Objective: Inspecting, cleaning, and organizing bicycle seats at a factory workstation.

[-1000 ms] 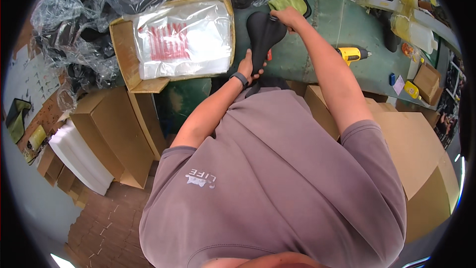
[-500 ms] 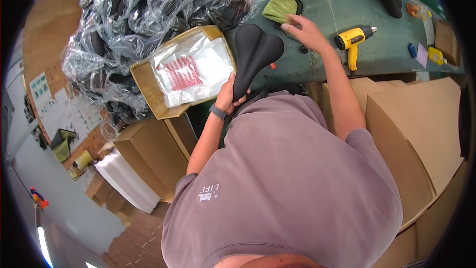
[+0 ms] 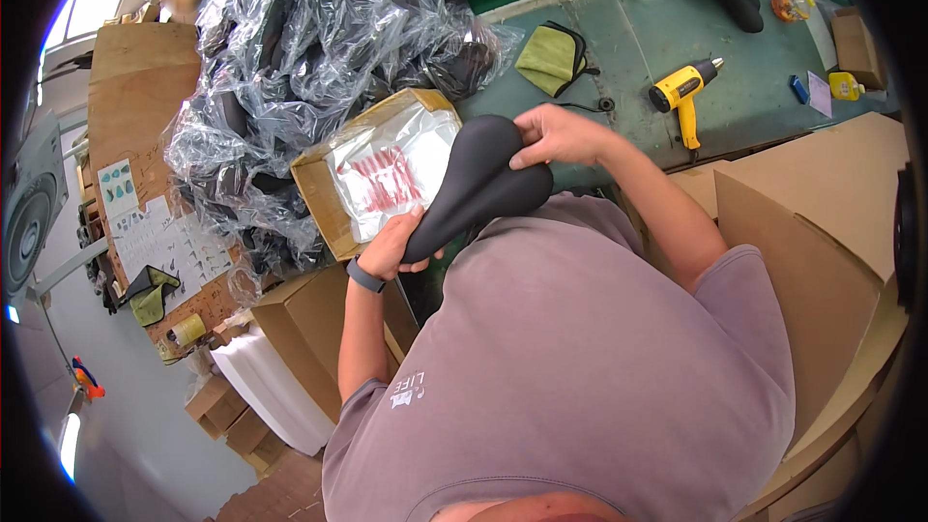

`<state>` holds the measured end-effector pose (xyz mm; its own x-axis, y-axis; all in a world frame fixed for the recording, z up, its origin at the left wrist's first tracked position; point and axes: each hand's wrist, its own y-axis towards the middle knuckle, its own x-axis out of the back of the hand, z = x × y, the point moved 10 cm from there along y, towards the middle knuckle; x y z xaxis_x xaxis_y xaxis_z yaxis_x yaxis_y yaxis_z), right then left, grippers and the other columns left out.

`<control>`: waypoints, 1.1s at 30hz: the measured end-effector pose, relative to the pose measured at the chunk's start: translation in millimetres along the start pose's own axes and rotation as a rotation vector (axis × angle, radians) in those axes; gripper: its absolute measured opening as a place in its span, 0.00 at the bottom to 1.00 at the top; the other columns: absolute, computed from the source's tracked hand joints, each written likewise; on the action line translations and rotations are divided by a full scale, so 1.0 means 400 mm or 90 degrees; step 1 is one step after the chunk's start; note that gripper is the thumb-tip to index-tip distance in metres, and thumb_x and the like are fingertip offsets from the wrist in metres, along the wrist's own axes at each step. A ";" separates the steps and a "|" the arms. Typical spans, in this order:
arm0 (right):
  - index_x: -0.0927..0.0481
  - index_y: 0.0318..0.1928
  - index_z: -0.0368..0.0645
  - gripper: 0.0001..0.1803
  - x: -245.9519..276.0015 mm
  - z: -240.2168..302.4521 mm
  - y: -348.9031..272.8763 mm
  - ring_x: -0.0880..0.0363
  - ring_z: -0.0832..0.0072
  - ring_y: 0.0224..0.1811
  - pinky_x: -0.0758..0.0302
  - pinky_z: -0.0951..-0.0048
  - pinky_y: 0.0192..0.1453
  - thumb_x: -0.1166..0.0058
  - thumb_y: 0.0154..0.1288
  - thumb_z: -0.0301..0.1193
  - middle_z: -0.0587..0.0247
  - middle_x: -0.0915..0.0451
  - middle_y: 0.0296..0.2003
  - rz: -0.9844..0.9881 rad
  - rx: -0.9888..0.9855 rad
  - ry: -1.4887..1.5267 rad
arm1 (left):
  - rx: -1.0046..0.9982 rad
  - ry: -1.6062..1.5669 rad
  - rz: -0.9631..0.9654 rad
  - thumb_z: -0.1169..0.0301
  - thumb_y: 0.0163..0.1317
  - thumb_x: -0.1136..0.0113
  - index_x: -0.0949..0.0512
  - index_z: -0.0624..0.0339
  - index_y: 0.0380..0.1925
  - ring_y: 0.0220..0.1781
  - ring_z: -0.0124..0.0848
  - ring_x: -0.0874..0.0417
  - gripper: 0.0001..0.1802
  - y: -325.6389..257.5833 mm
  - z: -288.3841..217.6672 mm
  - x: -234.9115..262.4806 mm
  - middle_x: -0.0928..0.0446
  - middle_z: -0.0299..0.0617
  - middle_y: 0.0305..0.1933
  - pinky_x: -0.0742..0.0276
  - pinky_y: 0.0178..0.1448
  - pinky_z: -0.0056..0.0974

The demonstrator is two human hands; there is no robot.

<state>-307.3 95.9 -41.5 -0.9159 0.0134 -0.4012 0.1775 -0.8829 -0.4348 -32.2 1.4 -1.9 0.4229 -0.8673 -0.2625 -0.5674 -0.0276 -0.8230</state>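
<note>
Black saddle (image 3: 478,188) | left hand (image 3: 394,244) grips its nose; right hand (image 3: 553,135) grips its rear | above box (image 3: 372,169); heat gun (image 3: 680,94) on counter (image 3: 628,48)

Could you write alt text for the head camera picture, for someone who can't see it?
Seen from above, a person holds a black bicycle saddle in both hands, left hand at its narrow end, right hand at its wide end. Behind it are an open cardboard box of plastic bags, a green workbench and a yellow heat gun.

Box (image 3: 333,208) left of saddle (image 3: 478,184) — heat gun (image 3: 680,92) right
</note>
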 end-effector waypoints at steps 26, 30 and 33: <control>0.12 0.61 0.32 0.21 -0.487 -0.057 0.164 0.10 0.77 0.50 0.14 0.70 0.57 0.26 0.70 0.24 0.60 0.07 0.51 -0.158 -0.115 -0.127 | 0.013 -0.048 0.117 0.38 0.89 0.56 0.21 0.58 0.49 0.13 0.24 0.31 0.32 -0.169 0.315 0.339 0.16 0.44 0.28 0.48 0.14 0.31; 0.13 0.63 0.30 0.21 -0.568 -0.048 0.193 0.09 0.73 0.53 0.13 0.68 0.62 0.28 0.72 0.22 0.55 0.07 0.53 -0.188 -0.118 -0.152 | 0.025 -0.046 0.126 0.37 0.88 0.57 0.21 0.56 0.51 0.13 0.22 0.31 0.32 -0.216 0.367 0.392 0.17 0.42 0.28 0.48 0.14 0.29; 0.14 0.64 0.29 0.23 -0.588 -0.062 0.245 0.09 0.73 0.54 0.13 0.68 0.62 0.27 0.72 0.23 0.56 0.07 0.53 -0.148 -0.133 -0.136 | 0.020 -0.072 0.136 0.36 0.88 0.57 0.20 0.57 0.51 0.14 0.23 0.31 0.33 -0.224 0.400 0.427 0.17 0.41 0.29 0.48 0.14 0.29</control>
<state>-65.5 17.8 -9.7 -0.9910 0.0839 -0.1045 0.0058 -0.7525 -0.6586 204.0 -64.9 -53.5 0.3728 -0.7910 -0.4851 -0.6311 0.1671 -0.7575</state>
